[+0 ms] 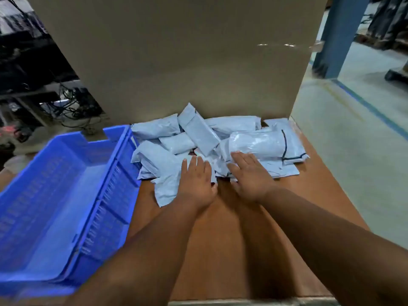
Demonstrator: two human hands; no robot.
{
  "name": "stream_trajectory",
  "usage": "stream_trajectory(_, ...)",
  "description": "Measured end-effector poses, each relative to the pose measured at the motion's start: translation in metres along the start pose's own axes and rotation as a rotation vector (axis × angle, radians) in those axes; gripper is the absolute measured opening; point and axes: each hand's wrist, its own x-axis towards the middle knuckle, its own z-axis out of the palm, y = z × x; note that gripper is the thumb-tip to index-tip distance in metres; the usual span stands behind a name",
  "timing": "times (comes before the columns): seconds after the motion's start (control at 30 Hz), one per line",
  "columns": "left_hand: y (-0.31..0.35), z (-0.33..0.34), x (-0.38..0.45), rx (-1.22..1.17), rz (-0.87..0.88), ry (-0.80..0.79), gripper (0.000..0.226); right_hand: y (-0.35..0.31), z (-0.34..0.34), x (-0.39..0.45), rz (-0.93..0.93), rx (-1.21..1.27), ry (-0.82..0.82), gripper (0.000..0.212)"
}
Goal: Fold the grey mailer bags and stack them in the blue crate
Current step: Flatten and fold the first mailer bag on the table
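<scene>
with my left hand [197, 181] and right hand [249, 175] spread flat on the grey mailer bags [198, 133] heaped on the desk [231, 239] beside the blue crate [55, 195], i'd pull one bag free and crease it squarely.

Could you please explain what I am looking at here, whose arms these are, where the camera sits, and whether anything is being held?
There is no machine: a person works bare-handed, and the one camera sits on their head, looking forward and down. Their left hand and right hand lie flat, fingers straight, on a heap of grey mailer bags on a brown table. Neither hand has a grip on anything. A blue crate stands at the left, with no bags visible inside. A cardboard wall rises behind the heap.
</scene>
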Motion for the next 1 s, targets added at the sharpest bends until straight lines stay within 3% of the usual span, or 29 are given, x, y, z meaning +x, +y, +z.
stream_trajectory(0.13,-0.026,0.017,-0.024,0.008,-0.017,0.045,0.088,-0.036,0.026,0.015,-0.113,0.060,-0.002,0.064)
stream_trajectory(0.27,-0.046,0.025,-0.044,0.052,-0.124,-0.018,0.102,-0.074,0.040,0.032,-0.124,0.173,-0.012,0.079)
stream_trajectory(0.37,-0.057,0.030,-0.058,0.029,-0.103,-0.010,0.082,-0.095,0.041,0.040,-0.122,0.154,-0.019,0.081)
stream_trajectory(0.53,-0.052,0.045,-0.086,-0.106,0.094,0.122,0.038,-0.103,0.048,0.017,-0.135,0.043,-0.026,0.078)
stream_trajectory(0.6,-0.045,0.047,-0.103,-0.216,0.191,0.167,0.024,-0.101,0.048,-0.001,-0.164,0.009,-0.034,0.071)
stream_trajectory(0.73,-0.020,0.044,-0.140,-0.298,0.294,0.147,0.018,-0.096,0.043,-0.044,-0.189,0.047,0.064,0.030)
stream_trajectory(0.87,-0.007,0.031,-0.166,-0.335,0.217,0.264,0.023,-0.093,0.040,-0.080,-0.157,0.075,0.104,0.019)
stream_trajectory(0.93,-0.009,0.020,-0.169,-0.331,0.175,0.405,0.025,-0.096,0.033,-0.079,-0.149,0.110,0.207,0.019)
stream_trajectory(1.0,-0.015,0.008,-0.160,-0.272,0.072,0.442,0.042,-0.104,0.020,-0.065,-0.168,0.160,0.352,0.018)
